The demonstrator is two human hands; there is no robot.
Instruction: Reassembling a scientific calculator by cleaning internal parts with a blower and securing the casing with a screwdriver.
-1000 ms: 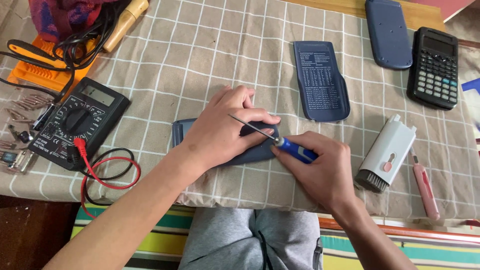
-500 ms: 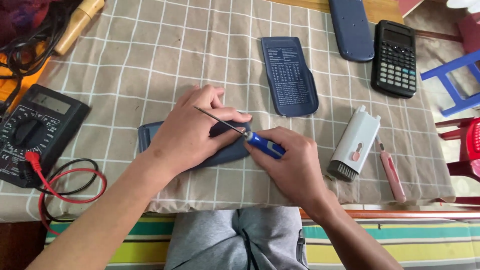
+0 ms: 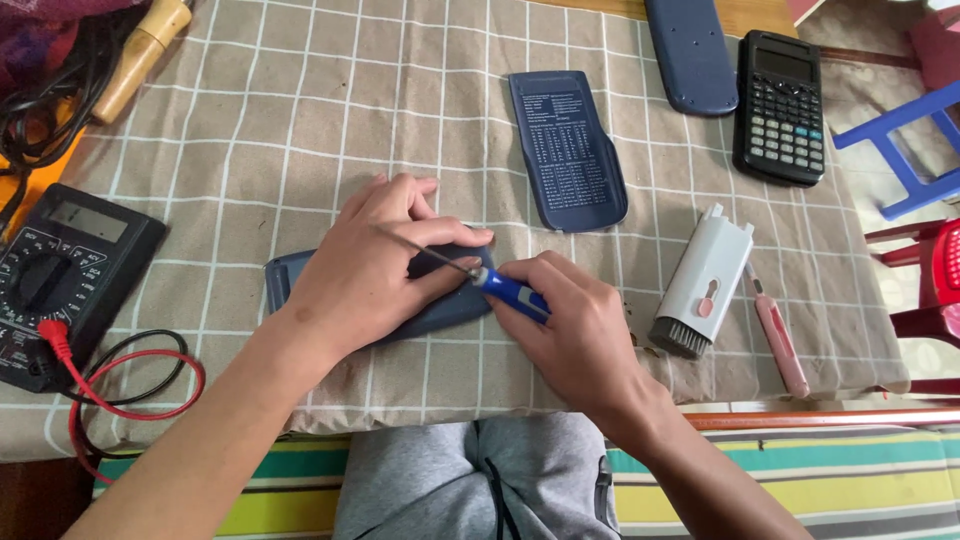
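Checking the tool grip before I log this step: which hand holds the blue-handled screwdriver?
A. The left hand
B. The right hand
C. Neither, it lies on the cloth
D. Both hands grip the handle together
B: the right hand is wrapped around the handle of the blue-handled screwdriver, while the left hand rests on the dark blue device, over the metal shaft.

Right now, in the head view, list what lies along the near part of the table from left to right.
Black multimeter → red and black test leads → left hand on the dark blue case → blue-handled screwdriver → right hand → white cleaning brush tool → pink pen-shaped tool.
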